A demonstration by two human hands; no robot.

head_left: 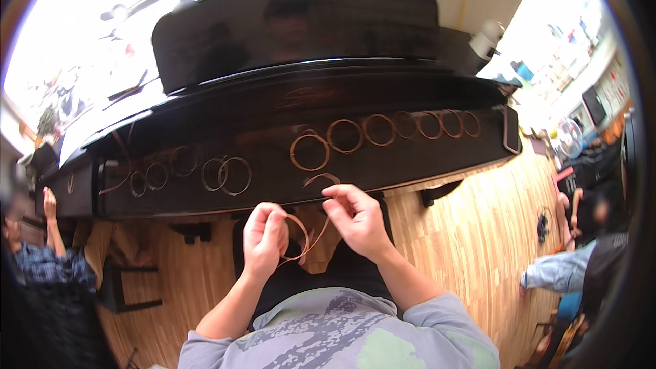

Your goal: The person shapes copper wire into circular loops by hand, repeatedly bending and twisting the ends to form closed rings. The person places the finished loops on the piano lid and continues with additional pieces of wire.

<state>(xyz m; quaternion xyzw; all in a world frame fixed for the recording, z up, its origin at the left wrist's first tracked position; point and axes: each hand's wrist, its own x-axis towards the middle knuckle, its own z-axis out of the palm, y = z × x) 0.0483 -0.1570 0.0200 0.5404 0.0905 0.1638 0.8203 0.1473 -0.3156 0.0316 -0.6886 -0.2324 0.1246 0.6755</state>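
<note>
In front of my lap, a thin tan strip (308, 236) runs in a loose loop between my hands. My left hand (265, 238) is closed, pinching the loop's left side between thumb and fingers. My right hand (357, 224) also pinches the strip, thumb against bent fingers. Just beyond the right fingertips, a curved end of thin strip (321, 175) shows over the black surface; I cannot tell whether it joins the held one. Past my hands, a thicker golden-tan ring (309, 169) lies on the black piano-like cabinet (383, 171).
Several tan rings (345, 152) lie in a row toward the right. Thinner, paler rings (236, 193) and a loose strip (126, 181) lie on the left. A person's hand (49, 203) touches the cabinet's left end. Another person (588, 266) sits at right above the wooden floor (451, 253).
</note>
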